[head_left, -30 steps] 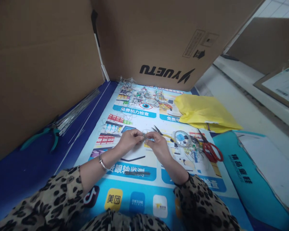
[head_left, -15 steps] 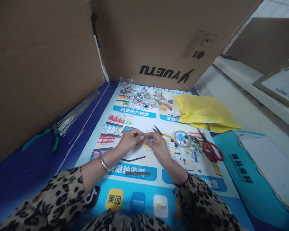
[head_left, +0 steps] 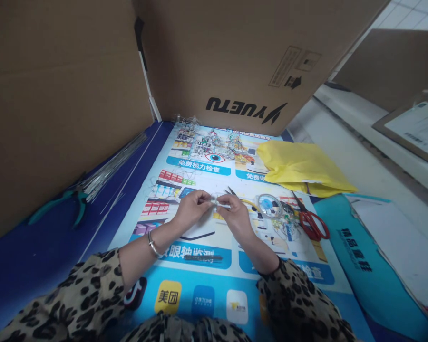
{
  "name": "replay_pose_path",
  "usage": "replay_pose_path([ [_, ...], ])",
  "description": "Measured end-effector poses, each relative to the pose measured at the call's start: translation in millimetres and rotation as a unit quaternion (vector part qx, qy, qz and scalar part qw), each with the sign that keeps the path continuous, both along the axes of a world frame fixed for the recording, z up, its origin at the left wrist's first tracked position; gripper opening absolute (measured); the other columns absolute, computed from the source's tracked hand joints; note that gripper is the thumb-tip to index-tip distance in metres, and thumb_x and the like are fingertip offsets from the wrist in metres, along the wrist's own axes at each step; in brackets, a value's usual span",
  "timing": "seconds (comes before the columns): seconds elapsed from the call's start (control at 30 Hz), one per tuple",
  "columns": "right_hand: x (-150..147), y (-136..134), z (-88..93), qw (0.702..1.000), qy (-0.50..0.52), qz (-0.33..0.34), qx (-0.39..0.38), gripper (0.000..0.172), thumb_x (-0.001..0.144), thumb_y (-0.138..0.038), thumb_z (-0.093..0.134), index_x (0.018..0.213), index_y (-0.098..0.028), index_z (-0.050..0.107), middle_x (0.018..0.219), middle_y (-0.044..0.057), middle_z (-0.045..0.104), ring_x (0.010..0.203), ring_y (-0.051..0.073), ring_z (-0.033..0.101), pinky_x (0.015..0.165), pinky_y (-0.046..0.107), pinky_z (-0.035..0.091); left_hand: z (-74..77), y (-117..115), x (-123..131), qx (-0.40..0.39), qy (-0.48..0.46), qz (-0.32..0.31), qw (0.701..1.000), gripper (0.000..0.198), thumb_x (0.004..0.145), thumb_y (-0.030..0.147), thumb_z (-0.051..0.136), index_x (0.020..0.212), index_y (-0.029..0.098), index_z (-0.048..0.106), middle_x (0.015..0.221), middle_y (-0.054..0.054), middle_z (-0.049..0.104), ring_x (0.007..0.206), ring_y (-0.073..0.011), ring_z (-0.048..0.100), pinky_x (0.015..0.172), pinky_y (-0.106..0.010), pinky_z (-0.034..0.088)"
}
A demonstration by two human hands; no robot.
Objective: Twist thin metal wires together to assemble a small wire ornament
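Note:
My left hand and my right hand meet over the middle of the printed sheet, fingertips pinched close together. Between them is a small, pale, wire-like piece, too small to make out clearly. Just beyond my right hand lie yellow-handled scissors or pliers, partly hidden by it. A clear round spool sits to the right, beside a tangle of thin wires and beads. Red-handled scissors rest further right.
Teal-handled pliers and a bundle of thin wires lie at left. Cardboard stands behind wire pieces. A yellow bag and a teal box piece are at right.
The fingers of my right hand have spread slightly and shifted at the small piece. My left hand stays nearly in place. The view has moved a little.

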State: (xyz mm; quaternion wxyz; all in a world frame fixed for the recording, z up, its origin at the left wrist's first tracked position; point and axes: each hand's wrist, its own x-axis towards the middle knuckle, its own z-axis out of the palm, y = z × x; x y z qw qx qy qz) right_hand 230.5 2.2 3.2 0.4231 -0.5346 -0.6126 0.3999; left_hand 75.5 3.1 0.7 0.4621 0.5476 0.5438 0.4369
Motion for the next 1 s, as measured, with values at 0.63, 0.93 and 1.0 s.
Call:
replay_pose_path([
  [0.63, 3, 20, 12.0, 0.987, -0.106, -0.029, 0.120, 0.014, 0.074, -0.023, 0.054, 0.085, -0.021, 0.062, 0.098, 0.006, 0.055, 0.089, 0.018, 0.056, 0.075, 0.032, 0.050, -1.3, 4, -1, 0.081, -0.013, 0.074, 0.994, 0.012, 0.075, 0.024, 0.058, 0.085, 0.018, 0.062, 0.084, -0.003, 0.064, 0.079, -0.0150, 0.059, 0.072, -0.026, 0.047],
  [0.93, -4, -51, 67.6, 0.782, -0.450, 0.422, 0.085, 0.047, 0.068, -0.060, 0.062, 0.087, -0.018, 0.061, 0.085, 0.008, 0.063, 0.076, 0.024, 0.058, 0.061, 0.030, 0.041, 2.6, 1, -1, 0.055, -0.032, 0.059, 0.996, 0.014, 0.077, 0.025, 0.055, 0.088, 0.018, 0.061, 0.082, -0.002, 0.064, 0.074, -0.0142, 0.060, 0.067, -0.025, 0.048],
  [1.0, -9, -61, 68.3, 0.744, -0.499, 0.437, 0.083, 0.057, 0.062, -0.063, 0.066, 0.092, -0.015, 0.059, 0.087, 0.010, 0.063, 0.073, 0.025, 0.059, 0.056, 0.029, 0.039, 4.6, 0, 1, 0.042, -0.037, 0.037, 0.998, 0.013, 0.078, 0.025, 0.053, 0.087, 0.018, 0.061, 0.075, 0.000, 0.064, 0.069, -0.0135, 0.060, 0.064, -0.024, 0.047],
])
